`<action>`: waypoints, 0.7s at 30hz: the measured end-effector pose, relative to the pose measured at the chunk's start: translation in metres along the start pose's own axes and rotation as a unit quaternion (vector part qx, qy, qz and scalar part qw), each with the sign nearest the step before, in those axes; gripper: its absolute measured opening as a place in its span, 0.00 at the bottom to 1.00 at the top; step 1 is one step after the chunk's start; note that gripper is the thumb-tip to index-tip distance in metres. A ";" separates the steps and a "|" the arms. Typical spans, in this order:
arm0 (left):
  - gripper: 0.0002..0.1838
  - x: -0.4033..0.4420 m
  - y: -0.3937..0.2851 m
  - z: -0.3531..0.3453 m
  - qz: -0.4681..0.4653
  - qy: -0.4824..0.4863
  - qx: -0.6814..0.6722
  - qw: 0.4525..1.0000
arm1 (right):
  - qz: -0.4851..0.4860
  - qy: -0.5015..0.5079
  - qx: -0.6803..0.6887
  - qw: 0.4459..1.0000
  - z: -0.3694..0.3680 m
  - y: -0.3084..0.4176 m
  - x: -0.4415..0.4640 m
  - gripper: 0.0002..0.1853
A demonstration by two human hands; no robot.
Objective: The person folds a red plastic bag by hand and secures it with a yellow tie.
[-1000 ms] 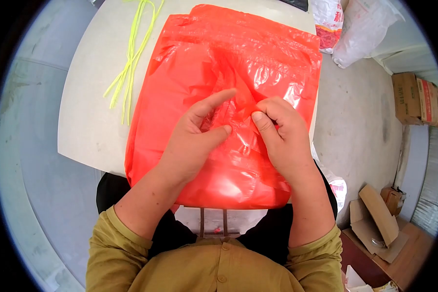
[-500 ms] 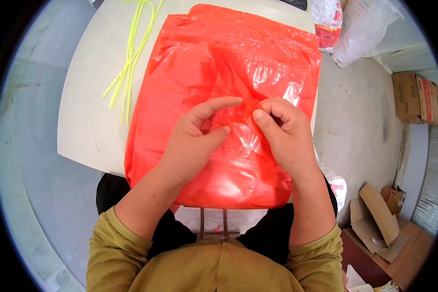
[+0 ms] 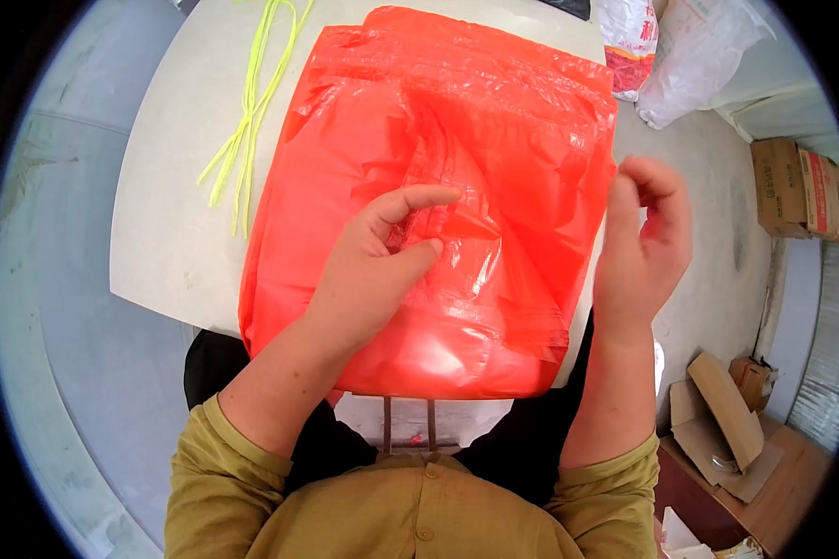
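Observation:
A stack of shiny red plastic bags (image 3: pixel 364 140) lies flat, with creases and a raised fold near its middle. Over that fold rests my left hand (image 3: pixel 373 252), its thumb and forefinger spread apart in a curve, with nothing between the tips. At the stack's right edge is my right hand (image 3: pixel 643 242). Its thumb and curled fingers come together at the border of the red plastic, which stretches smoothly toward them. The exact pinch point is partly hidden by the fingers.
The white table (image 3: pixel 172 205) carries yellow-green strips (image 3: pixel 247 112) left of the bags. Stuffed white sacks (image 3: pixel 699 65) stand at the upper right. Cardboard boxes (image 3: pixel 797 186) are along the right wall, and an opened carton (image 3: pixel 718 424) lies lower right.
My right hand has moved right, from the middle of the bags to their right edge. The plastic it pinched has spread out smoother. My left hand has barely moved.

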State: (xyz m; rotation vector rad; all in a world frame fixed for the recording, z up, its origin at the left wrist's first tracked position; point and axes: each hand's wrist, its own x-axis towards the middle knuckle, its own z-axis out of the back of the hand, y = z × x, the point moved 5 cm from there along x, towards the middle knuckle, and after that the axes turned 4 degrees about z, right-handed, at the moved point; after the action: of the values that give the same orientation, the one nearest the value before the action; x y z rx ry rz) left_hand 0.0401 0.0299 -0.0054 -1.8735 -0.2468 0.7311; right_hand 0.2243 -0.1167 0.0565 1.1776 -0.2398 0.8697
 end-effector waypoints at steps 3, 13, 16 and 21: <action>0.26 0.001 0.001 0.000 0.006 0.003 -0.017 1.000 | 0.031 0.218 0.010 0.975 -0.032 0.024 -0.018 0.10; 0.30 0.001 -0.001 0.000 -0.016 0.002 -0.037 0.999 | -0.145 0.268 0.079 0.949 -0.048 0.011 -0.033 0.07; 0.30 0.000 -0.002 -0.001 -0.010 0.002 -0.041 0.999 | -0.172 0.194 0.063 0.964 -0.035 -0.007 -0.027 0.06; 0.30 0.000 -0.003 0.000 -0.016 0.006 -0.032 0.999 | -0.028 -0.005 0.008 1.000 -0.001 0.000 -0.001 0.06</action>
State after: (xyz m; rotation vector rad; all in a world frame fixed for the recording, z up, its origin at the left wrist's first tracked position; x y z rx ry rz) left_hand 0.0408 0.0309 -0.0022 -1.9288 -0.2952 0.6982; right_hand 0.2233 -0.1169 0.0554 1.1986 -0.2066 0.8182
